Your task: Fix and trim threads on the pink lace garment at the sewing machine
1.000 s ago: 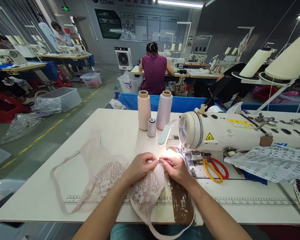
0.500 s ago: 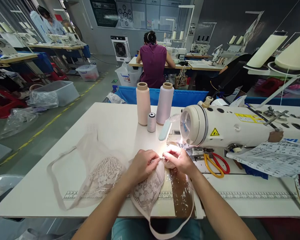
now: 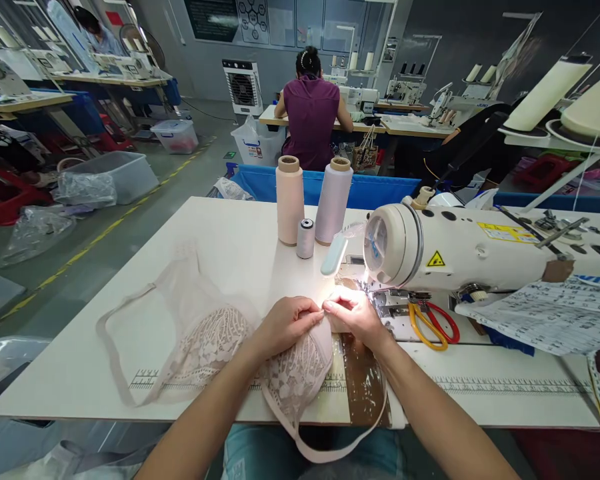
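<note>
A pale pink lace bra (image 3: 215, 340) lies across the white sewing table, one cup to the left and the other under my hands. My left hand (image 3: 291, 323) pinches the top edge of the nearer cup between thumb and fingers. Right beside it, my right hand (image 3: 353, 313) pinches the same edge, fingertips almost touching the left ones. A strap loops down over the table's front edge toward my lap. The lit needle area of the sewing machine (image 3: 395, 247) is just behind my right hand; the exact bit of fabric between the fingertips is too small to make out.
Peach and lilac thread cones (image 3: 290, 200) and a small spool (image 3: 305, 239) stand behind my hands. Yellow-handled scissors (image 3: 427, 327) and red-handled ones lie right of them. Written paper (image 3: 545, 313) hangs by the machine. A person (image 3: 311, 113) sits ahead, back turned.
The whole view has shifted slightly as the head tilted. My fingertips have drawn a little closer together on the cup's edge; both hands keep their pinch.
</note>
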`<state>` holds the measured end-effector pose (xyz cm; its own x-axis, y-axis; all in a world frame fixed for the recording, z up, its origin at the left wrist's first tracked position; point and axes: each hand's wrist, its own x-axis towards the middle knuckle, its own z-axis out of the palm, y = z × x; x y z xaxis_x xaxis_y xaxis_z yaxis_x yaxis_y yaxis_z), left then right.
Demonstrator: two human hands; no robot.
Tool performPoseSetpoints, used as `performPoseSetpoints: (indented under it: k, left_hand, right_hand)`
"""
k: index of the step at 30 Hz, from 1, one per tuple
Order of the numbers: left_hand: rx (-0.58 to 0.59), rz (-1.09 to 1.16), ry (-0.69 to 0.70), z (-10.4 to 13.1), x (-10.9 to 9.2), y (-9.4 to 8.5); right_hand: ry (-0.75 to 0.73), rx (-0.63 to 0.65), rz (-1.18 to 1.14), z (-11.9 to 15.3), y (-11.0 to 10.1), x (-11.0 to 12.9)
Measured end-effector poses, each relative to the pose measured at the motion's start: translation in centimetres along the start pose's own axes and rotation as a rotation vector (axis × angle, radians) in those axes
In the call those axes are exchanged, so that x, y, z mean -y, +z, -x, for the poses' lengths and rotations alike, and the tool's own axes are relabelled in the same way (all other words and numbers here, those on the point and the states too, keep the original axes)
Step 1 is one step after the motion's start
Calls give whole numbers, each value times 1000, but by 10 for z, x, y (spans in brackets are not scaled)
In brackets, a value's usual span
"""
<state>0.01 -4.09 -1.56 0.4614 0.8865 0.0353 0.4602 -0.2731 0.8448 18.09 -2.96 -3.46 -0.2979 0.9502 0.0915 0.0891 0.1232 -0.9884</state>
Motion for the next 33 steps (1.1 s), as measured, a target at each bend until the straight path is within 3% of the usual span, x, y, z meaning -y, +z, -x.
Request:
performPoseSetpoints:
  k: [6, 9, 13, 19, 26, 33]
  left_hand:
    - [-57, -63, 9, -2, 1, 5]
    - [-96, -149, 50, -2, 1, 6]
    - [-79, -169, 93, -1, -1, 4]
    - [-45, -180, 119, 0, -3, 1]
    - [-3, -214, 130, 0, -5, -1]
    - [45, -266, 180, 1, -3, -2]
  right_hand:
    - [-7, -120, 144, 6, 9, -4]
    - [11, -117, 160, 7, 9, -3]
    - [29, -30, 133, 3, -2, 4]
    - [51, 265, 117, 0, -19, 7]
    - [172, 224, 43, 4, -22, -5]
    - [227, 340, -38, 3, -24, -1]
